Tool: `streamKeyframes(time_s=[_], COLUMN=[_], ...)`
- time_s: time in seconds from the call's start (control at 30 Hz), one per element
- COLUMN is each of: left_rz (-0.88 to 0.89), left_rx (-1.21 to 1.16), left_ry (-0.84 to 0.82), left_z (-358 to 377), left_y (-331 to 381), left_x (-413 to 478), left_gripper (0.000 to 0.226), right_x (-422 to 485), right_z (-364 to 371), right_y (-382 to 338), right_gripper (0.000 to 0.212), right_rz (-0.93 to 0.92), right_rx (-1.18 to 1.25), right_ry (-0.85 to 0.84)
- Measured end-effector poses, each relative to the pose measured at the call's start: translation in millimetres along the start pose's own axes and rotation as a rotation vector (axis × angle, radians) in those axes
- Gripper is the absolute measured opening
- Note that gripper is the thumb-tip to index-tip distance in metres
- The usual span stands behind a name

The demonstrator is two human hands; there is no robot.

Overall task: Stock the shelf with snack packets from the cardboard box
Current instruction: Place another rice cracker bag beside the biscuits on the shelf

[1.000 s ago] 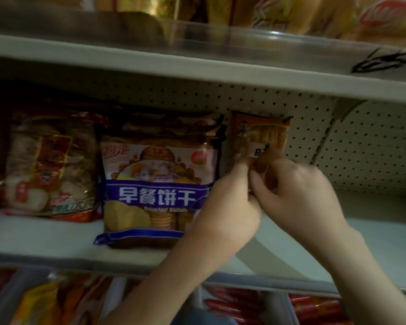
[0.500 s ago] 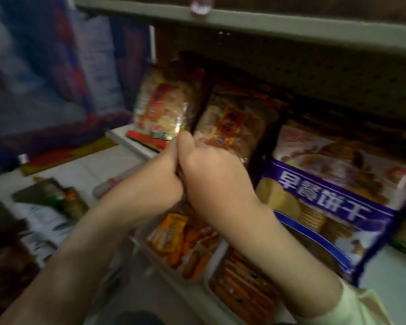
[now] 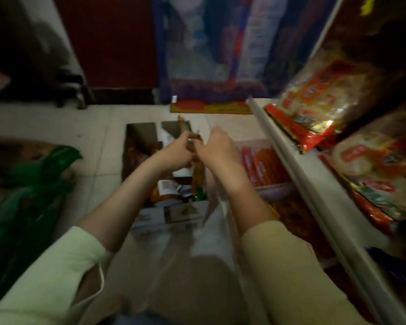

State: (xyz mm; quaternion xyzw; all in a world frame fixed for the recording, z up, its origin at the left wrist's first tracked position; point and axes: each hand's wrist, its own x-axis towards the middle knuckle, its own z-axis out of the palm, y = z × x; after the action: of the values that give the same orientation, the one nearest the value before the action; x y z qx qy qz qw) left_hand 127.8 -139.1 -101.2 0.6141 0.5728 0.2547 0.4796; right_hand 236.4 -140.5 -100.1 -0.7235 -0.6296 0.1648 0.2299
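Observation:
The open cardboard box (image 3: 169, 215) stands on the floor below me, with orange and white snack packets (image 3: 171, 191) inside. Above it my left hand (image 3: 174, 154) and my right hand (image 3: 218, 150) meet, fingers curled, pinching the top of a thin clear plastic bag (image 3: 211, 240) that hangs down towards me. A narrow orange packet (image 3: 198, 171) shows just under the hands; whether it is held or lies in the box I cannot tell. The shelf (image 3: 298, 174) runs along the right, carrying red-trimmed rice cracker packets (image 3: 314, 99).
A second cracker packet (image 3: 380, 165) lies nearer on the shelf. Below the shelf edge, a bin of red sausage sticks (image 3: 260, 165). A green plastic bag (image 3: 33, 184) sits on the floor at left. Pale tiled floor (image 3: 99, 123) surrounds the box.
My view has swung from the shelf down to the box on the floor. Both hands stayed pinched together and came away from the shelf to above the box.

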Motion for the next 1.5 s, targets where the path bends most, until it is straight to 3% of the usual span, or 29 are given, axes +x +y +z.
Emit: streamKeyframes(time_s=[0.17, 0.27, 0.37, 0.43, 0.53, 0.7, 0.83, 0.97, 1.07, 1.23, 1.5], left_rz=[-0.191, -0.238, -0.23, -0.203, -0.181, -0.103, -0.198, -0.189, -0.188, 0.074, 0.351], left_rx=[0.245, 0.306, 0.295, 0.28, 0.183, 0.032, -0.231, -0.252, -0.232, -0.251, -0.283], left_ry=[0.213, 0.165, 0.097, 0.054, 0.035, 0.26, 0.342, 0.409, 0.394, 0.322, 0.373], left_z=[-34, -24, 1, 19, 36, 48, 57, 62, 58, 53, 61], left_y=[-58, -87, -108, -113, -110, -99, -100, -86, -70, -38, 23], left_x=[6, 18, 34, 43, 59, 83, 94, 90, 83, 67, 10], left_gripper=[0.039, 0.039, 0.044, 0.045, 0.043, 0.036, 0.037, 0.031, 0.033, 0.033, 0.031], right_x=[3, 6, 21, 32, 48, 58, 45, 44, 38, 14, -48], right_z=[78, 109, 133, 143, 153, 154, 127, 75, 54, 19, -68], right_y=[45, 63, 73, 71, 68, 77, 75, 65, 58, 49, 31], right_gripper=[0.038, 0.063, 0.081, 0.075, 0.045, 0.023, 0.008, 0.007, 0.011, 0.024, 0.024], right_rz=[0.217, 0.27, 0.254, 0.259, 0.311, 0.32, 0.275, 0.274, 0.337, 0.25, 0.09], right_rx=[0.183, 0.177, 0.177, 0.201, 0.327, 0.373, 0.517, 0.649, 0.821, 0.96, 1.01], right_ry=[-0.051, -0.138, -0.123, -0.1, -0.048, 0.04, 0.181, 0.312, 0.282, 0.18, 0.273])
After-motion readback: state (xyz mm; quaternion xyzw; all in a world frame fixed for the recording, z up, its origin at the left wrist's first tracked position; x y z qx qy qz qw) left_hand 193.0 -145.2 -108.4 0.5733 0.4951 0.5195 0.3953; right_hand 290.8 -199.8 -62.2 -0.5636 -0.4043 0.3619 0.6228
